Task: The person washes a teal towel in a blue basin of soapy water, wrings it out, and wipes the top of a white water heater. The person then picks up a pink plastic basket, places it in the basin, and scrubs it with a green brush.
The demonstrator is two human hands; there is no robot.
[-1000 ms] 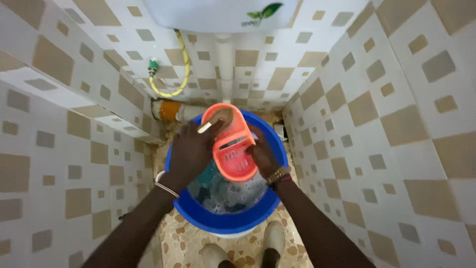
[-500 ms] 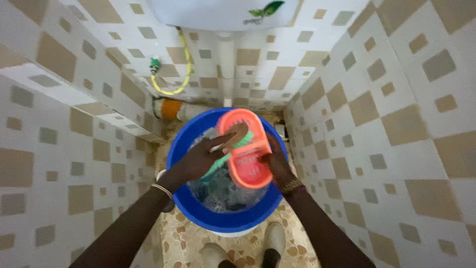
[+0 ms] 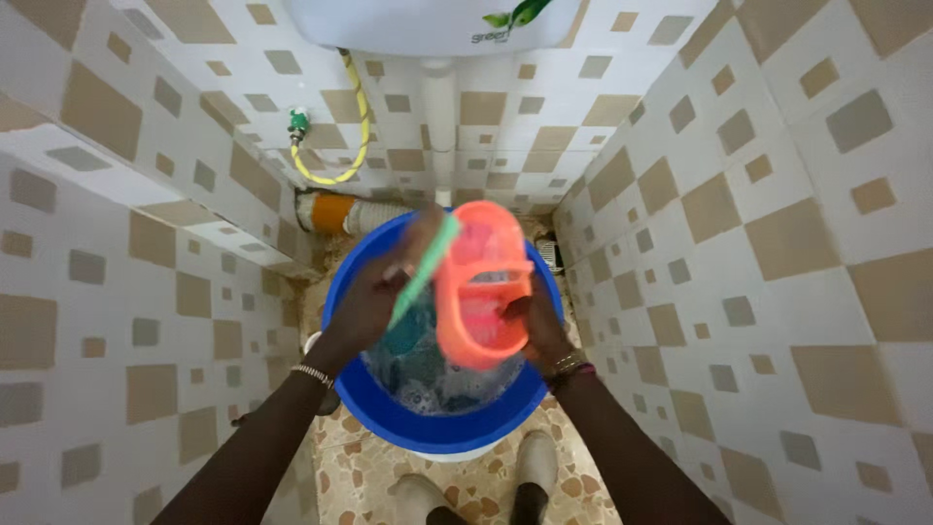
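Right hand [image 3: 535,321] grips orange slipper [image 3: 481,282] over blue bucket [image 3: 442,428]; left hand [image 3: 374,301] grips green brush [image 3: 423,272]. Scrubbing midway, suds present, rinse pending.

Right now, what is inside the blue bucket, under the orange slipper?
The blue bucket holds soapy water with dark, submerged shapes. The orange slipper and both hands hide the middle, so nothing more can be told.

Slipper [image 3: 483,282] above bucket [image 3: 447,428], brush [image 3: 424,259] left of it.
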